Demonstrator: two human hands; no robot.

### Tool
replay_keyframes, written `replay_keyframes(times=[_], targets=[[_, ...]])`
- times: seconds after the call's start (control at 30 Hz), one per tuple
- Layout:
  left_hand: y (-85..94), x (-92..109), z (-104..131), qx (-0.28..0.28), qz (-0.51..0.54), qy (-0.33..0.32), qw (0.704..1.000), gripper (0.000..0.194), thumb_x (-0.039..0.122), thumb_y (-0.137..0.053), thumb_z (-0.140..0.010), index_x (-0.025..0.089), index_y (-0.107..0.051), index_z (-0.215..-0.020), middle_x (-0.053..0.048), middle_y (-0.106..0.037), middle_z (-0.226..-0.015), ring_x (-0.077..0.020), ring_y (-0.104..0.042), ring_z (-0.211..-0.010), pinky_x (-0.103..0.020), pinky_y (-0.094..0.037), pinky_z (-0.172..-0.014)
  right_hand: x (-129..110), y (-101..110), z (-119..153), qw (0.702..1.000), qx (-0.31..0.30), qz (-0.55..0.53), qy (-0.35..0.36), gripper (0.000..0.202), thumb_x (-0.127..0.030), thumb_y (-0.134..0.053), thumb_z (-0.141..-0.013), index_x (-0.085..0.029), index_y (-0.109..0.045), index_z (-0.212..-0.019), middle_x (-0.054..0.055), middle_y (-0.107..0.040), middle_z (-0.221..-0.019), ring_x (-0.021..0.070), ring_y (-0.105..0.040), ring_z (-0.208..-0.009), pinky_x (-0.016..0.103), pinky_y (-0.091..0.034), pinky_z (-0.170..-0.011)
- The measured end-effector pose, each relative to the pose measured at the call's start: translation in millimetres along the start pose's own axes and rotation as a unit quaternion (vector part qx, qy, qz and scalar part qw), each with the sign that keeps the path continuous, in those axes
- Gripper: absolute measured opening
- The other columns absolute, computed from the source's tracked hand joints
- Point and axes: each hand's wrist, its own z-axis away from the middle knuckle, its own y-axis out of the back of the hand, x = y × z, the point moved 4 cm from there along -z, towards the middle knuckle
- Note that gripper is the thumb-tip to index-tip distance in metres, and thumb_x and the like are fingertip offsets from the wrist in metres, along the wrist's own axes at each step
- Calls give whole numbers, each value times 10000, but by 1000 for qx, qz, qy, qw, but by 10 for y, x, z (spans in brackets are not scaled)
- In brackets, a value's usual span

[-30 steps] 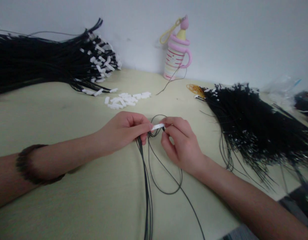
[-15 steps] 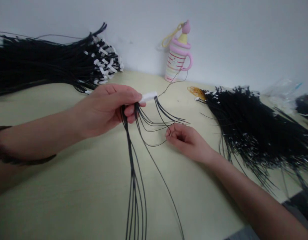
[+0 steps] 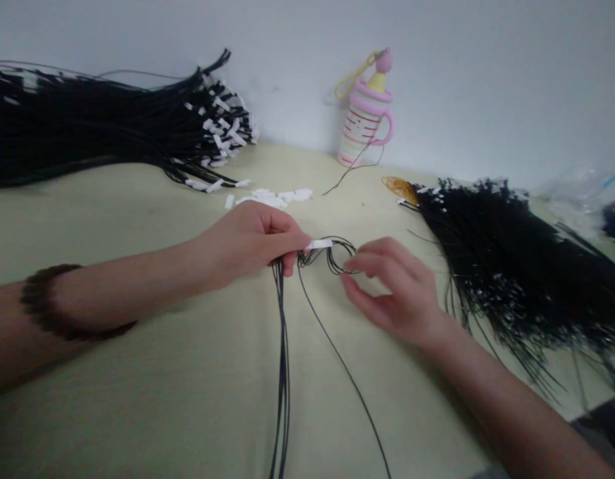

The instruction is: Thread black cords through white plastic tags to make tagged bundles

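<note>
My left hand pinches one end of a white connector between thumb and fingertips. Thin black wires hang below that hand toward the near edge of the picture, and one strand runs off apart from them. Out of the connector's other side come wire loops, bent into a small round coil. At the right end of the coil, my right hand has its thumb and fingertips closed on the loops, though the exact contact is blurred.
Loose white connectors lie behind my left hand. A large wire bundle with white ends is at left; another black bundle and a yellow rubber-band coil are at right. A pink-striped cup stands against the wall.
My left hand has moved right and toward me with the connector, uncovering the loose white connectors. The wide wire loops are now drawn into a small coil by my right hand.
</note>
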Motion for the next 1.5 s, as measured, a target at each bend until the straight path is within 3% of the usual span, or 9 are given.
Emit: replay_keyframes(times=[0.1,0.2,0.33,0.47,0.57,0.67,0.77,0.9,1.5], targets=[[-41,-101,-34,21,33,11,999,275,313,-560,-752,171,-576,-517,21,-586,-474,-82,-482,-474,-218,-354,-493,-355,-155,37,972,-154,48,169,159,-154,-508,-845,-191,-619,-952,34,-617,-822,135,-545,-739,273,-420,-632],[-64,-149,-38,20,31,22,999,271,318,-558,-747,173,-576,-519,21,-588,-480,-84,-475,-478,-220,-340,-489,-437,-157,55,965,-182,-39,186,178,-137,-476,-866,-124,-643,-924,51,-648,-788,138,-573,-733,283,-450,-652],[-97,-170,-27,-5,34,42,999,269,326,-539,-750,179,-579,-528,20,-596,-482,-86,-457,-458,-222,-306,-462,-84,184,-44,964,19,-257,-60,149,-148,-565,-817,-200,-662,-917,25,-666,-850,103,-590,-684,243,-483,-600],[-106,-167,-23,-8,38,42,998,287,322,-534,-748,178,-564,-501,16,-596,-480,-80,-429,-448,-222,-283,-454,469,665,-34,808,303,-424,-274,145,-235,-562,-823,-250,-655,-713,-29,-598,-749,35,-413,-477,193,-378,-458],[-117,-179,-19,-18,48,31,998,281,338,-532,-754,182,-576,-525,14,-599,-490,-83,-428,-451,-225,-277,-451,698,866,-41,782,319,-417,-338,250,-330,-469,-866,-265,-650,-707,-38,-593,-772,30,-410,-487,219,-321,-456],[-125,-190,-15,-24,53,22,998,281,368,-538,-757,180,-591,-554,14,-602,-498,-83,-425,-449,-225,-279,-451,711,834,-10,811,289,-356,-364,233,-307,-487,-845,-233,-656,-704,-24,-590,-703,18,-395,-452,252,-279,-451],[-124,-188,-21,-17,76,29,997,282,362,-544,-756,178,-585,-547,11,-592,-499,-90,-455,-468,-226,-310,-471,471,605,12,896,232,-209,-317,76,-240,-602,-774,-200,-667,-773,-11,-568,-612,53,-447,-470,236,-305,-445],[-104,-181,-41,7,122,48,991,278,316,-545,-757,170,-565,-521,7,-567,-507,-96,-487,-499,-227,-358,-511,43,125,3,974,9,-62,-220,130,-182,-565,-769,-145,-602,-650,-22,-508,-531,58,-434,-477,206,-314,-452],[-94,-197,-51,19,141,45,989,264,303,-549,-750,169,-579,-525,-5,-565,-520,-96,-488,-508,-225,-372,-517,-48,-148,66,972,-76,-70,-211,198,-133,-488,-758,-144,-489,-560,-48,-414,-496,48,-389,-471,178,-297,-479]])
